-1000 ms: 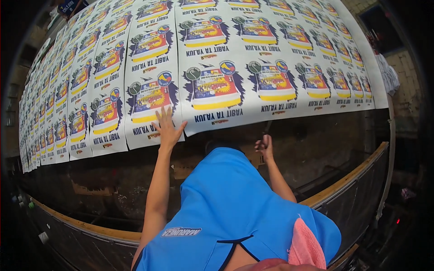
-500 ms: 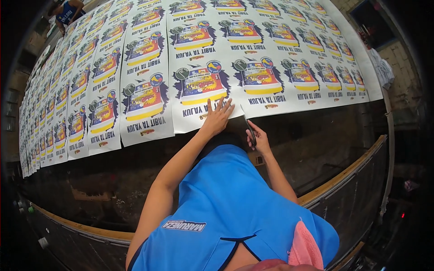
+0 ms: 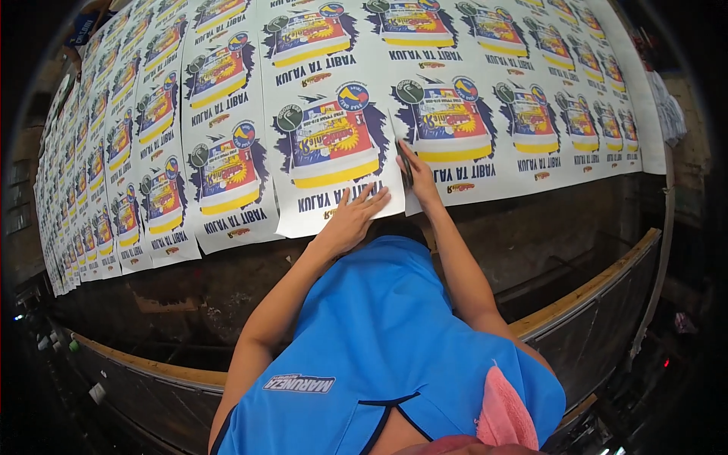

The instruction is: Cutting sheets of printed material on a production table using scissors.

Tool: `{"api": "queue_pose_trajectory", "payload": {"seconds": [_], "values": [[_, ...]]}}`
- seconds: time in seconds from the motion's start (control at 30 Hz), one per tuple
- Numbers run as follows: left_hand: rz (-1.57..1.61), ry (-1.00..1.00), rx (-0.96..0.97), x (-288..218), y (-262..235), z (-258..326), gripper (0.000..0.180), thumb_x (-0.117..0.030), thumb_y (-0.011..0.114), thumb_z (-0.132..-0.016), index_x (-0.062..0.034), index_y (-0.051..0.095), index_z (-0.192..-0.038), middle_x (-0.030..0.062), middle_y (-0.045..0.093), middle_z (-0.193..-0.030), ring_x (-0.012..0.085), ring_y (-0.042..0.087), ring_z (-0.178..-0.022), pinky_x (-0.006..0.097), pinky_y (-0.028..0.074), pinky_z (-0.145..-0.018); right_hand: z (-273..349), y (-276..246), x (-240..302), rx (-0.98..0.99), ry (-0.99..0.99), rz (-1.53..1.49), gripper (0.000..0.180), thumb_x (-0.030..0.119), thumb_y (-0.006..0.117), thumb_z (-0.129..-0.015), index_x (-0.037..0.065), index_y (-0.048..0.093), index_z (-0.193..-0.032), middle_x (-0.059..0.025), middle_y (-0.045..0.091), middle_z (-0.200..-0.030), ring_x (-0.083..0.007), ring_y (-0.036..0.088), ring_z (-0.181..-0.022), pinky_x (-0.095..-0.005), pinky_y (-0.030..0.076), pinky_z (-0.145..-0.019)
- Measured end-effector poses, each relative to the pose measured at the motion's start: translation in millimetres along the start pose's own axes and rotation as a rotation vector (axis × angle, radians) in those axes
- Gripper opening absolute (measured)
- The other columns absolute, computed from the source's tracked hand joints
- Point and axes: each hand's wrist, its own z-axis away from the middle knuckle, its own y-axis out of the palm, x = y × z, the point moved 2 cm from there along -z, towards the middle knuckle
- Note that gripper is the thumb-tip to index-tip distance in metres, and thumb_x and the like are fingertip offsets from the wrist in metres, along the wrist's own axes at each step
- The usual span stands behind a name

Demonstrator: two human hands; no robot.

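Note:
A wide white sheet, printed with repeated colourful designs, lies before me and hangs over the near edge. My left hand is flat with fingers spread on the lower border of one strip. Just right of it, my right hand grips black-handled scissors, whose blades are mostly hidden by the sheet and fingers. A slit runs from the near edge up past the scissors, between two printed columns. Left of my left hand, the strips are separated at their lower ends.
A wooden-edged ledge curves behind me on both sides. Dark space lies below the sheet's near edge. Another person in a dark blue top is at the far left edge. A bundle of pale cloth or plastic is beyond the right end.
The scissors and my right hand have moved farther up the sheet, and the slit is longer. My left hand stays flat on the strip. My view has shifted nearer to the prints.

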Motion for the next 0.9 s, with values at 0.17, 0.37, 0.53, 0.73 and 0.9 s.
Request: {"api": "queue_pose_trajectory", "payload": {"seconds": [0.17, 0.37, 0.53, 0.73, 0.9], "values": [[0.36, -0.108, 0.155, 1, -34, -4, 0.065, 0.005, 0.045, -0.092, -0.0186, 0.036, -0.152, 0.0002, 0.03, -0.16, 0.0305, 0.021, -0.15, 0.063, 0.009, -0.118, -89, 18, 21, 0.055, 0.05, -0.008, 0.048, -0.001, 0.043, -0.101, 0.006, 0.042, -0.148, -0.0074, 0.046, -0.149, -0.013, 0.05, -0.128, -0.0249, 0.039, -0.109], [0.643, -0.241, 0.201, 6, -59, -6, 0.049, -0.011, 0.043, -0.1, -0.0185, 0.043, -0.149, -0.0012, 0.034, -0.159, 0.0252, 0.018, -0.151, 0.056, 0.003, -0.121, -217, 33, 47, 0.069, 0.177, 0.011, 0.047, 0.005, 0.046, -0.103, 0.007, 0.041, -0.149, -0.005, 0.057, -0.136, -0.009, 0.056, -0.116, -0.0201, 0.042, -0.099], [0.858, -0.362, 0.204, 12, -69, -8, 0.043, -0.024, 0.039, -0.105, -0.0193, 0.046, -0.147, 0.0035, 0.041, -0.154, 0.0255, 0.022, -0.15, 0.054, 0.002, -0.122, -347, 40, 32, 0.049, -0.053, 0.107, 0.043, 0.029, 0.056, -0.101, 0.02, 0.053, -0.143, 0.0056, 0.068, -0.085, -0.003, 0.05, -0.05, -0.0205, 0.038, -0.04], [0.991, -0.476, 0.112, 18, -73, -3, 0.042, -0.021, 0.041, -0.103, -0.0212, 0.051, -0.144, 0.0131, 0.042, -0.153, 0.0254, 0.028, -0.148, 0.051, 0.002, -0.122, -516, 44, 30, 0.02, -0.153, 0.354, 0.04, 0.031, 0.048, -0.104, 0.021, 0.053, -0.142, -0.007, 0.07, -0.096, -0.0105, 0.058, -0.058, -0.0247, 0.046, -0.045], [1.047, -0.64, -0.012, 5, -72, 8, 0.042, -0.016, 0.046, -0.099, -0.0165, 0.056, -0.14, 0.0127, 0.046, -0.15, 0.0252, 0.031, -0.147, 0.05, 0.001, -0.123, -605, 99, 74, 0.042, 0.063, 0.394, 0.047, 0.049, 0.053, -0.097, 0.017, 0.063, -0.13, -0.0106, 0.068, -0.095, -0.0178, 0.064, -0.066, -0.0323, 0.052, -0.053]]}}
